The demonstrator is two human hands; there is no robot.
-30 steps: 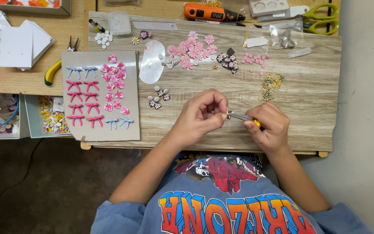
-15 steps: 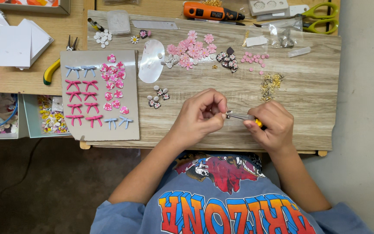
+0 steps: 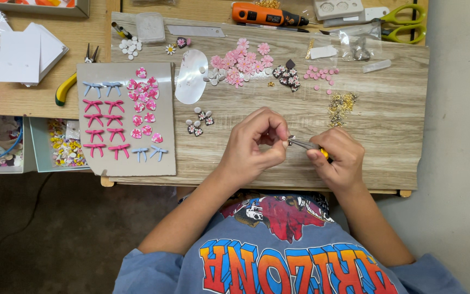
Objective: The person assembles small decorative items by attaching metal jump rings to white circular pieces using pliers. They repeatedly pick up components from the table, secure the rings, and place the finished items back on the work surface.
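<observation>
I hold a small pair of pliers in my right hand, fingers wrapped shut around the yellow handle. The tool lies almost level above the near middle of the bench, its long axis running left to right, handle at the right and the thin metal nose pointing left and slightly far, straight at my left hand. The nose tip meets the fingertips of that hand, where thumb and forefinger are pinched together on something too small for me to make out; the curled fingers hide it.

Just far and left of my left hand sits a little cluster of dark flower pieces, close but not touching. Further left lies a grey card carrying rows of pink and blue bows and pink flowers. Beyond my hands, towards the far edge, are a heap of pink flowers, a dark flower group, small pink dots and a scatter of gold findings, the last nearest my right hand. An orange rotary tool and green-handled scissors lie along the far edge. Nothing lies between my two hands and the near edge of the bench.
</observation>
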